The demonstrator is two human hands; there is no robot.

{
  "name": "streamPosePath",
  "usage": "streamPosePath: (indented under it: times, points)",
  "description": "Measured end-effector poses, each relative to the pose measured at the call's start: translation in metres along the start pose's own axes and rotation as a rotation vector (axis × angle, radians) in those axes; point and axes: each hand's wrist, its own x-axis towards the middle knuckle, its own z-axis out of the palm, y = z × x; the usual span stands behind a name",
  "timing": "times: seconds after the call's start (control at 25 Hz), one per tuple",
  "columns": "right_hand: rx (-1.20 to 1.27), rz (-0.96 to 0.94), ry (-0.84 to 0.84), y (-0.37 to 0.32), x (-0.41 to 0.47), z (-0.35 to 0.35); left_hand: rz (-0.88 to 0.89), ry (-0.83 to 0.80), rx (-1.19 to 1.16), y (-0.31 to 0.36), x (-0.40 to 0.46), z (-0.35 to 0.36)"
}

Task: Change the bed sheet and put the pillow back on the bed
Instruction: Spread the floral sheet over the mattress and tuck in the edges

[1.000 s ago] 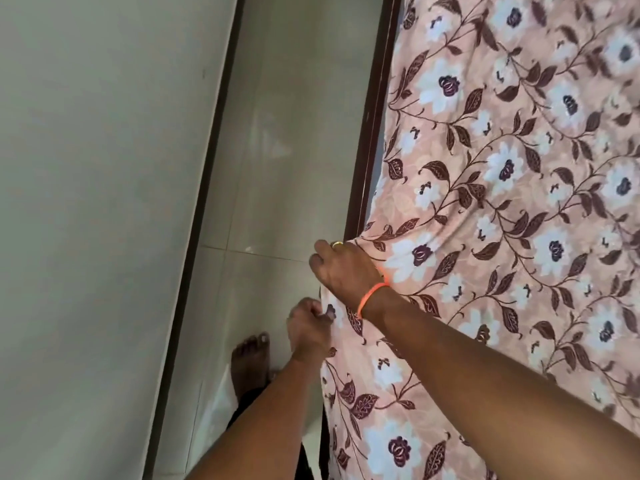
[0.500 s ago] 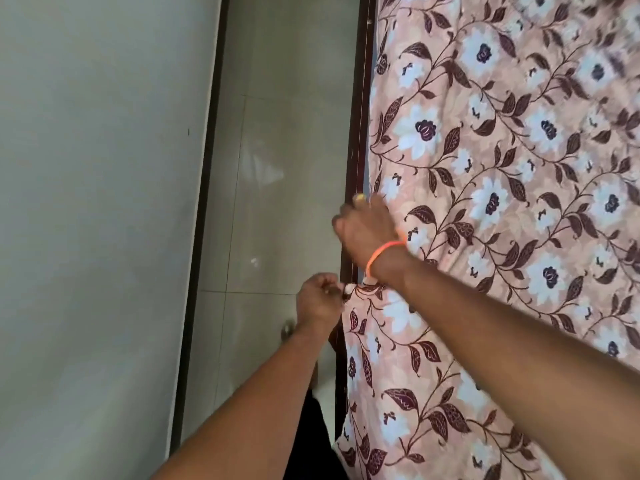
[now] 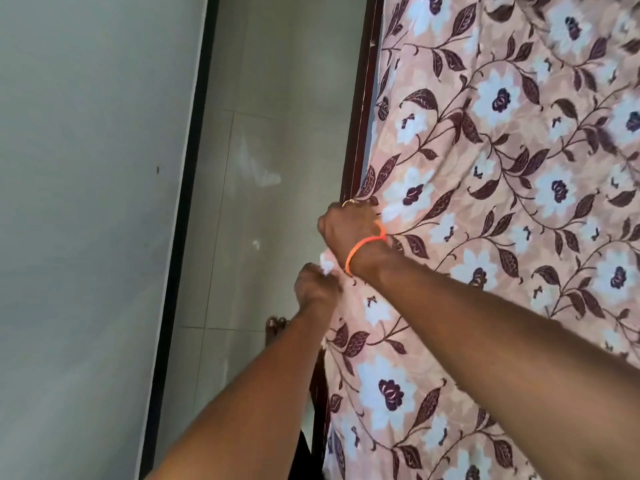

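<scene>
Bed sheet [image 3: 502,209], pink with white flowers, covers the bed across the right of the frame, its edge along the dark bed frame [image 3: 362,109]. Left of it lies a strip of tiled floor [image 3: 263,133], then wall. At centre, the right hand [image 3: 349,230] and the left hand [image 3: 317,289] each grip bunched sheet edge, fingers curled.

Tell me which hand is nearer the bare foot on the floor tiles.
Left. The left hand grips the floral sheet edge just above the foot; the right hand, with the orange bangle, is farther up the bed edge.
</scene>
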Motion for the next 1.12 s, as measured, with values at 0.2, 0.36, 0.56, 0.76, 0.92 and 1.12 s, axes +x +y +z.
streamPosePath:
  times: [0.2,0.36,0.56,0.76,0.92,1.12]
  points:
    - [0.013,-0.093,-0.071,-0.003,0.017,0.024,-0.123,-0.028,0.156,0.006,0.013,0.011]
    - [0.118,-0.027,0.155,0.040,0.040,-0.024,0.103,0.016,0.210,0.081,0.002,0.006]
    - [-0.136,0.146,0.193,0.137,0.097,-0.069,0.149,-0.164,-0.177,0.205,0.016,0.035]
    - [-0.171,0.151,0.059,0.168,0.148,-0.084,0.142,-0.100,-0.030,0.258,0.065,0.047]
    - [0.041,-0.041,0.088,0.172,0.197,-0.093,0.037,0.049,0.106,0.278,0.112,0.029]
    - [0.075,0.017,-0.124,0.190,0.228,-0.091,0.045,-0.051,0.229,0.331,0.121,0.037]
